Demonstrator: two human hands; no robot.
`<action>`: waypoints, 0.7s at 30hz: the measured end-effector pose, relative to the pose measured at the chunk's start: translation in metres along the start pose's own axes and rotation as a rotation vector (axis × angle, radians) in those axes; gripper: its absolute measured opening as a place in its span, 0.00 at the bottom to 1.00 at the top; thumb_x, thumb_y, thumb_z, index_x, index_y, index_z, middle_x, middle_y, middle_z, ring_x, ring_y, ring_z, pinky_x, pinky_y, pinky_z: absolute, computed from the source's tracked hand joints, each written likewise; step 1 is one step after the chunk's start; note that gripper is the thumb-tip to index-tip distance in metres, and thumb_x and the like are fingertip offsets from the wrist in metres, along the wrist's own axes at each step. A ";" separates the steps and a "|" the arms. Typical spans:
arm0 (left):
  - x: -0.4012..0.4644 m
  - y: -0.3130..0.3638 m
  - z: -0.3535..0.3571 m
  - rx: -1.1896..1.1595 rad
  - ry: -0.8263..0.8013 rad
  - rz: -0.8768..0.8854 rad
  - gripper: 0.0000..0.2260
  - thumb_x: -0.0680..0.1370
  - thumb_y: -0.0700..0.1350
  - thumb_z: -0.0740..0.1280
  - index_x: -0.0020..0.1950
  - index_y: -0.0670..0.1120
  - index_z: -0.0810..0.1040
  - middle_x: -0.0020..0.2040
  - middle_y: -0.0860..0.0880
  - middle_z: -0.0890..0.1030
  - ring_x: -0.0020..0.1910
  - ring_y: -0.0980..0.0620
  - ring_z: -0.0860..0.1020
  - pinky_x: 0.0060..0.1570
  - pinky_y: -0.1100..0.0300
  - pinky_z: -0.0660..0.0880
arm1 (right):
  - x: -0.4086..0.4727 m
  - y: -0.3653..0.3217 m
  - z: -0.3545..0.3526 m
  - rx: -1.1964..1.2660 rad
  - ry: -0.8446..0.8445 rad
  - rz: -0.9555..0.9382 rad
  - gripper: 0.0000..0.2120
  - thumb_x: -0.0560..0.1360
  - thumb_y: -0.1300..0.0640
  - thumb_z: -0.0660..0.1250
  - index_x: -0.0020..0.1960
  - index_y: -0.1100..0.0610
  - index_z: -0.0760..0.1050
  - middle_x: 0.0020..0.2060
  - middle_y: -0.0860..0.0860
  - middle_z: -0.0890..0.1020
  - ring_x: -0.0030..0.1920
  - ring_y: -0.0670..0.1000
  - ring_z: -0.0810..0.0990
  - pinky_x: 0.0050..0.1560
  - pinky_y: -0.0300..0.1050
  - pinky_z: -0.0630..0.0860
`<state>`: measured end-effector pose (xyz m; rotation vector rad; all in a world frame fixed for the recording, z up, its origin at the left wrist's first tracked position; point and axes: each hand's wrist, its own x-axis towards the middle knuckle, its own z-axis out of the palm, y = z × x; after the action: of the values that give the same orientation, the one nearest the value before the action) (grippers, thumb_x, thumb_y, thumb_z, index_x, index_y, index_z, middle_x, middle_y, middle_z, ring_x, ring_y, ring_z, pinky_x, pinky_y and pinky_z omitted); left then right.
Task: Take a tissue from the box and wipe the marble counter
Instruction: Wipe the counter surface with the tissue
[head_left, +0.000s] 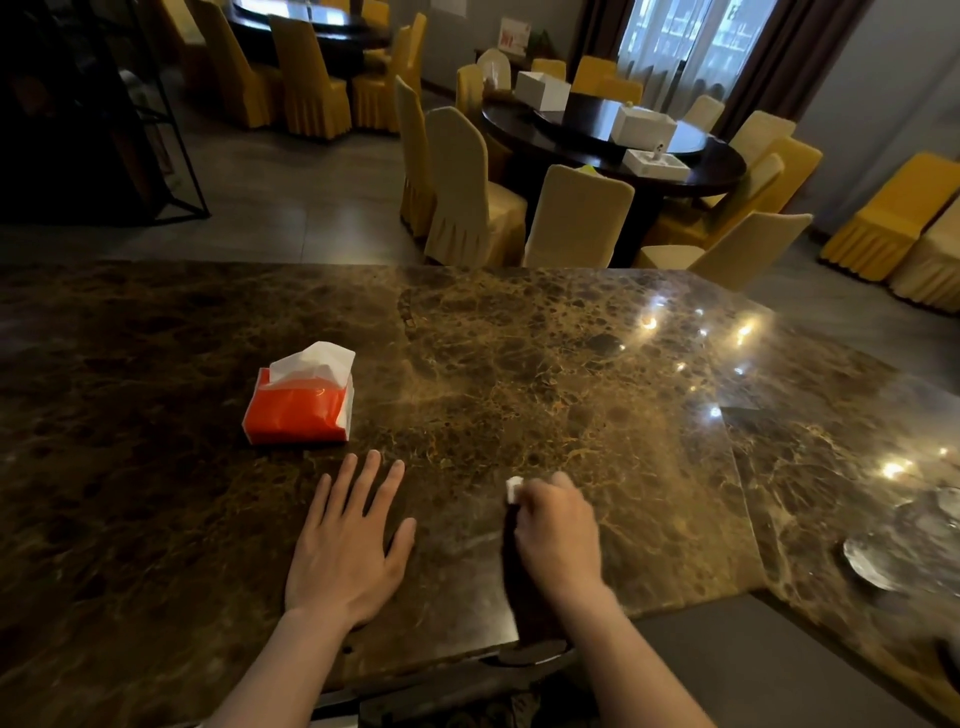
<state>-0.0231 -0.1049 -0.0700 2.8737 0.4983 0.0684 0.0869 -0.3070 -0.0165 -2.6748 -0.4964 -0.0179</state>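
An orange tissue pack (298, 410) lies on the brown marble counter (519, 353), left of centre, with a white tissue sticking up from its top. My left hand (350, 545) rests flat on the counter just in front of the pack, fingers spread, holding nothing. My right hand (558, 530) is closed around a crumpled white tissue (514, 488) and presses it on the counter; only a small white corner shows past the fingers. The right hand looks motion-blurred.
Glass dishes (883, 561) sit at the counter's right end. Beyond the far edge stand a dark round table (613, 140) with white boxes and several yellow-covered chairs (467, 192). A dark shelf frame (78, 114) stands at the back left.
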 end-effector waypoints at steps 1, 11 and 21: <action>0.000 0.000 0.000 -0.007 -0.001 0.001 0.33 0.80 0.66 0.37 0.84 0.57 0.42 0.85 0.51 0.43 0.83 0.51 0.36 0.82 0.46 0.40 | 0.006 0.007 -0.003 -0.003 0.024 0.060 0.10 0.78 0.65 0.63 0.49 0.58 0.83 0.44 0.54 0.76 0.42 0.59 0.80 0.40 0.51 0.76; 0.003 -0.002 0.004 0.015 -0.007 -0.007 0.33 0.80 0.66 0.38 0.84 0.57 0.42 0.85 0.51 0.43 0.83 0.50 0.37 0.83 0.45 0.42 | -0.037 -0.036 0.016 0.109 -0.090 -0.187 0.07 0.79 0.61 0.66 0.52 0.54 0.82 0.43 0.48 0.71 0.38 0.52 0.78 0.34 0.43 0.71; 0.001 -0.001 0.002 -0.022 0.001 0.004 0.33 0.80 0.65 0.41 0.84 0.56 0.45 0.86 0.50 0.46 0.83 0.50 0.39 0.83 0.45 0.42 | -0.006 0.046 -0.025 -0.029 0.131 0.266 0.09 0.79 0.63 0.64 0.49 0.59 0.84 0.42 0.53 0.76 0.37 0.57 0.78 0.37 0.52 0.78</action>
<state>-0.0224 -0.1037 -0.0727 2.8536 0.4885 0.0754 0.0985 -0.3587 -0.0130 -2.7235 -0.0990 -0.1230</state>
